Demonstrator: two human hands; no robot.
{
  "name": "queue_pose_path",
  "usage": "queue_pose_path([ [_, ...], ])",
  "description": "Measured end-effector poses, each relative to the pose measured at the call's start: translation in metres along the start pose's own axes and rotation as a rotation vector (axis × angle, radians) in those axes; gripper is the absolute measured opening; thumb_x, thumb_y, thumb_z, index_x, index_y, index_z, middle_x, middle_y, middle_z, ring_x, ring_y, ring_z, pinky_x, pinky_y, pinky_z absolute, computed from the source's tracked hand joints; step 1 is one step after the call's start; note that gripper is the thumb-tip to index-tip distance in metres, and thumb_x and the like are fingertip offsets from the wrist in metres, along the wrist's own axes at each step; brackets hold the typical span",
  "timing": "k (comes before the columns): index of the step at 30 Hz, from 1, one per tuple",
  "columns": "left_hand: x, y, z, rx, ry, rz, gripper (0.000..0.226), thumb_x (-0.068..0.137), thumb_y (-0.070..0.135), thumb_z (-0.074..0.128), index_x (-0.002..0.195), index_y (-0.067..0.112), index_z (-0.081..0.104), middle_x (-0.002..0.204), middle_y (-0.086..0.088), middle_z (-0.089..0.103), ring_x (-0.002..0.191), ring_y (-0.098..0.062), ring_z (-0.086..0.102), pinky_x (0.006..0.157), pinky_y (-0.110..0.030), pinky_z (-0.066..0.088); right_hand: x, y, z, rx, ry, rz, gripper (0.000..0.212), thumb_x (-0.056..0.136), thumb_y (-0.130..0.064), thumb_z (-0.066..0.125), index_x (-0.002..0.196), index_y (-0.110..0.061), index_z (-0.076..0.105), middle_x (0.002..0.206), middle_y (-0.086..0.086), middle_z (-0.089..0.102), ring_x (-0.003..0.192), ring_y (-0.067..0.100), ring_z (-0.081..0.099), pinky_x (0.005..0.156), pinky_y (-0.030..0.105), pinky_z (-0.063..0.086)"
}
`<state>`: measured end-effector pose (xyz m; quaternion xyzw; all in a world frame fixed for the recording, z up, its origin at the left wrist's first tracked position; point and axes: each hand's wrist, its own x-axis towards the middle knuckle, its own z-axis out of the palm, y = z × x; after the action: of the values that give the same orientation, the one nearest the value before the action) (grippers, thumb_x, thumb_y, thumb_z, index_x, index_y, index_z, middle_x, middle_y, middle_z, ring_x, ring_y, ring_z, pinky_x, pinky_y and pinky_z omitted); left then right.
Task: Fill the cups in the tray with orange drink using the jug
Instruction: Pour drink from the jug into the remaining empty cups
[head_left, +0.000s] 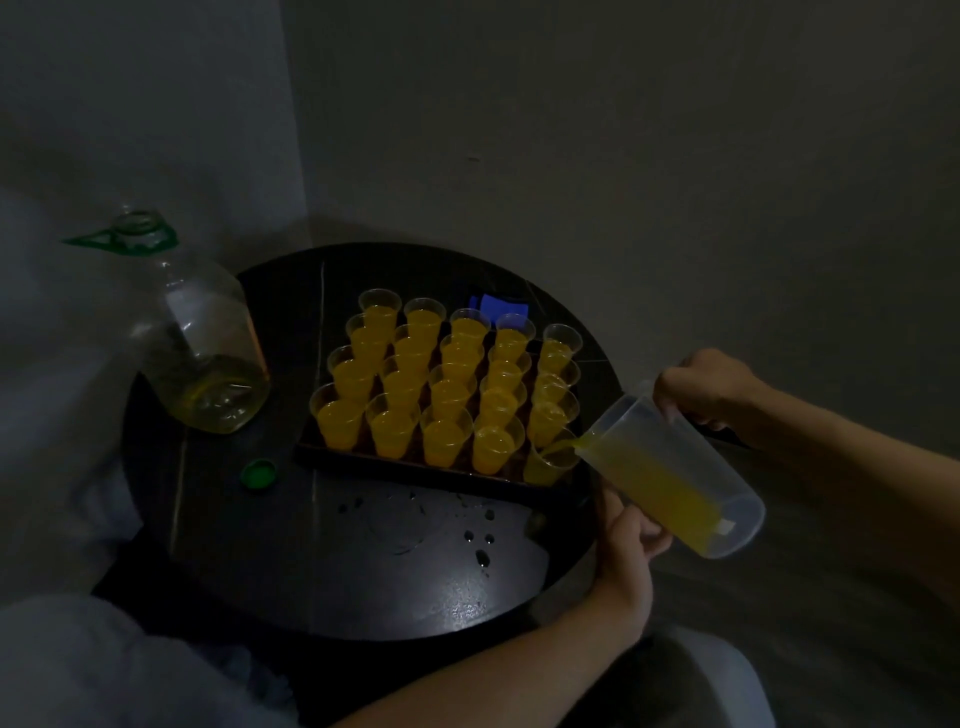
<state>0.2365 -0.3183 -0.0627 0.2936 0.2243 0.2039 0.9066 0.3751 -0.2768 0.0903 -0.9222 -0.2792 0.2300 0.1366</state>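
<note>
A dark rectangular tray (395, 466) on a round black table holds several clear plastic cups (447, 384) of orange drink. A translucent jug (680, 483), partly full of orange drink, is tilted left with its spout over the front-right cup (550, 462), and a stream runs into that cup. My right hand (706, 387) grips the jug's handle from above. My left hand (631, 535) supports the jug's underside with curled fingers.
A large clear bottle (202, 343) with a little yellowish liquid and an open green-ringed neck stands at the table's left. Its green cap (258, 474) lies in front of the tray. Spilled drops (480, 540) wet the table's front. A blue object (501, 306) sits behind the cups.
</note>
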Motion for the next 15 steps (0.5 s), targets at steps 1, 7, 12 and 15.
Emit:
queue_pose_path([
  [1, 0.0004, -0.0002, 0.0002, 0.000, 0.000, 0.000, 0.088, 0.069, 0.022, 0.056, 0.152, 0.041, 0.032, 0.141, -0.007, 0.054, 0.126, -0.028, 0.057, 0.109, -0.048, 0.048, 0.0001, -0.0001, -0.0001, -0.001, 0.004, 0.001, 0.010, 0.064, -0.009, 0.064, 0.055, -0.010, 0.060, 0.049, 0.001, 0.045, 0.050, 0.017, 0.041, 0.046, 0.023, 0.033],
  [7, 0.0002, -0.0019, -0.0020, 0.019, -0.017, 0.022, 0.096, 0.061, 0.032, 0.062, 0.151, 0.043, 0.033, 0.142, -0.008, 0.054, 0.126, -0.026, 0.057, 0.108, -0.047, 0.049, -0.0023, -0.0048, 0.0017, -0.008, 0.003, 0.010, 0.006, 0.065, -0.009, 0.064, 0.060, -0.009, 0.059, 0.059, 0.005, 0.048, 0.056, 0.019, 0.044, 0.049, 0.024, 0.035],
  [12, 0.0005, -0.0014, -0.0054, 0.026, -0.045, 0.027, 0.089, 0.069, 0.017, 0.056, 0.152, 0.042, 0.032, 0.142, -0.008, 0.054, 0.126, -0.027, 0.058, 0.107, -0.047, 0.049, -0.0041, -0.0064, 0.0010, -0.011, -0.005, 0.007, 0.009, 0.068, -0.010, 0.064, 0.062, -0.010, 0.058, 0.066, 0.006, 0.051, 0.062, 0.020, 0.046, 0.052, 0.025, 0.036],
  [15, -0.0014, -0.0011, -0.0036, 0.034, -0.045, 0.040, 0.088, 0.068, 0.020, 0.057, 0.150, 0.044, 0.035, 0.142, -0.006, 0.054, 0.125, -0.026, 0.058, 0.106, -0.047, 0.050, -0.0060, -0.0079, -0.0002, -0.006, -0.009, 0.000, 0.015, 0.070, -0.009, 0.064, 0.057, -0.011, 0.055, 0.063, 0.005, 0.050, 0.060, 0.020, 0.044, 0.052, 0.024, 0.035],
])
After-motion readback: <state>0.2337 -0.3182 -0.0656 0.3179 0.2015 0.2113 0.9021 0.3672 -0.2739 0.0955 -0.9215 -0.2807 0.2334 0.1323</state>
